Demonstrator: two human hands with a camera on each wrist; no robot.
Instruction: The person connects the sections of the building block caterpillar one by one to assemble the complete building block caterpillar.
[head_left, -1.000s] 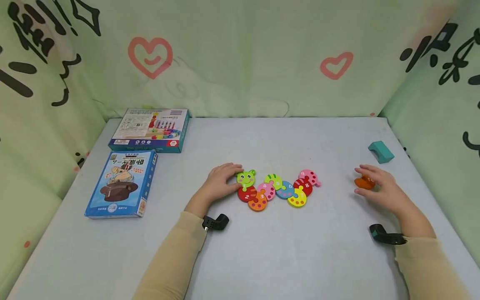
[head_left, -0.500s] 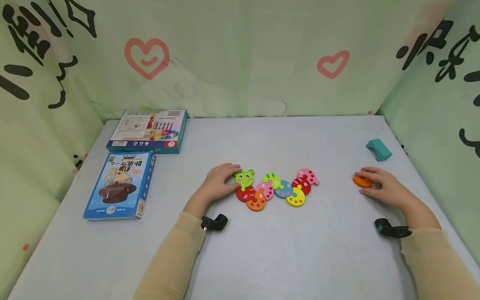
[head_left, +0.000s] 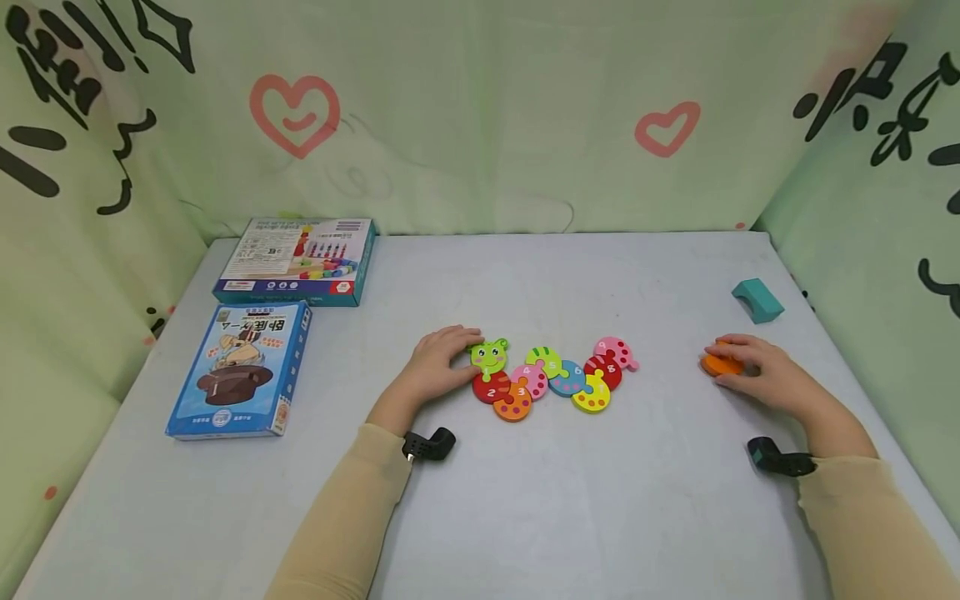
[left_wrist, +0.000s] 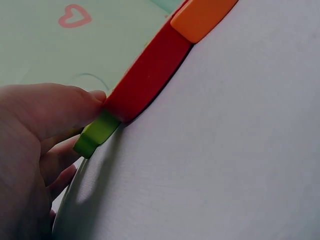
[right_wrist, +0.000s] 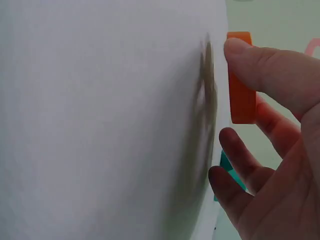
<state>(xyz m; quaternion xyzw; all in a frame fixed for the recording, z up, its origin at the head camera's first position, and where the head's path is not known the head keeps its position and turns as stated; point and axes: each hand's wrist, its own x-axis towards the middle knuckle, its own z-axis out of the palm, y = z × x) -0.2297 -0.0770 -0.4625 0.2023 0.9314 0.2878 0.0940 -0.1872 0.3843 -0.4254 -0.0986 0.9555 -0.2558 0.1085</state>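
Observation:
A number caterpillar puzzle [head_left: 531, 382] of interlocked coloured discs lies on the table, its green smiling head [head_left: 489, 357] at the left end. My left hand [head_left: 435, 367] holds that head end, index finger at its top and thumb at its lower left. In the left wrist view the thumb [left_wrist: 70, 107] meets the edge between the green head [left_wrist: 97, 132] and the red piece [left_wrist: 150, 75]. On the right, my right hand [head_left: 765, 375] pinches an orange block [head_left: 722, 365]. In the right wrist view the thumb presses this block [right_wrist: 242, 100] from the near side, while two fingers spread below.
Beyond the right hand lies a teal arch block [head_left: 759, 300]. At the left stand a blue box [head_left: 240, 371] with a hat picture and, behind it, a flat teal-edged box [head_left: 300, 262]. A pale green curtain [head_left: 487, 117] encloses the back and sides.
The orange block has been turned in my right hand, its face now flatter to the camera. My left hand and the caterpillar puzzle keep their places; the head view has shifted slightly.

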